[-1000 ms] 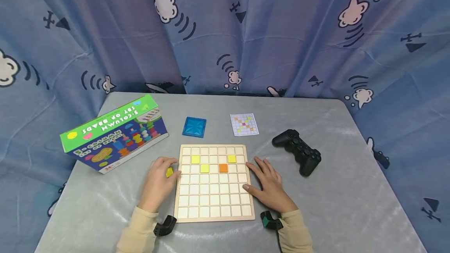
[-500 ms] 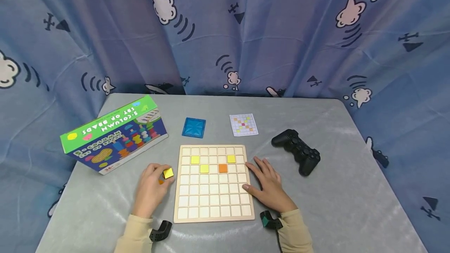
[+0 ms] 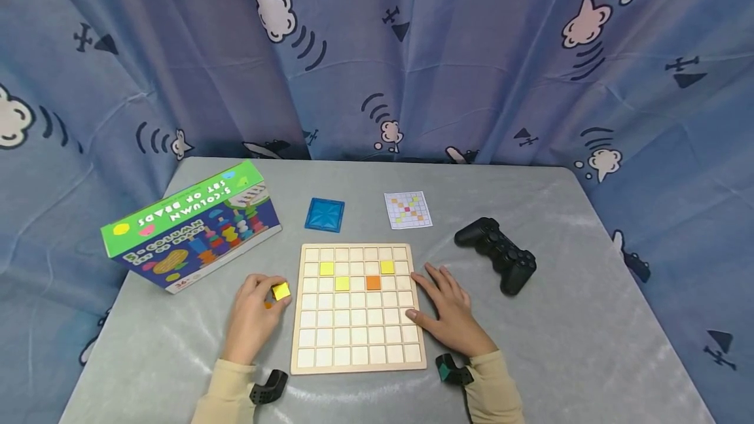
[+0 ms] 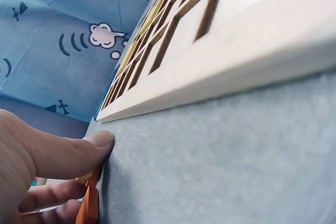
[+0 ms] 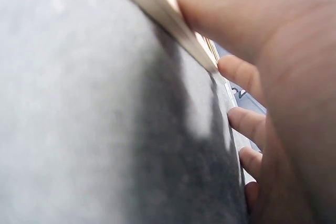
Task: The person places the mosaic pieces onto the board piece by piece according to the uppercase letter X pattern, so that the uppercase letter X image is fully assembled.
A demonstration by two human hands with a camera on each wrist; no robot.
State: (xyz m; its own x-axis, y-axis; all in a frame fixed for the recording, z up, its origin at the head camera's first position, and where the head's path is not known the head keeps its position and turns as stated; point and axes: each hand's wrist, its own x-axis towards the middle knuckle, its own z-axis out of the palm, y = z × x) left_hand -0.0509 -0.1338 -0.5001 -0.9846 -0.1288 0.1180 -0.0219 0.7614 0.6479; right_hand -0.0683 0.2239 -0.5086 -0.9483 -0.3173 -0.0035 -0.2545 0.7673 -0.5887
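One yellow block (image 3: 281, 290) is pinched in my left grip (image 3: 252, 316) just left of the wooden board (image 3: 359, 317), whose right edge my spread right grip (image 3: 450, 316) touches, while an orange piece (image 4: 88, 206) beside that pinch could skid away if I twist carelessly.

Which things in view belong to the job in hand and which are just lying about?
Job:
yellow tile, pinched by the left hand
orange piece at that hand
wooden grid board, touched by the right hand
pattern card, probably: similar coloured grid

Apparently lying about:
printed box
game controller
blue square, use unclear
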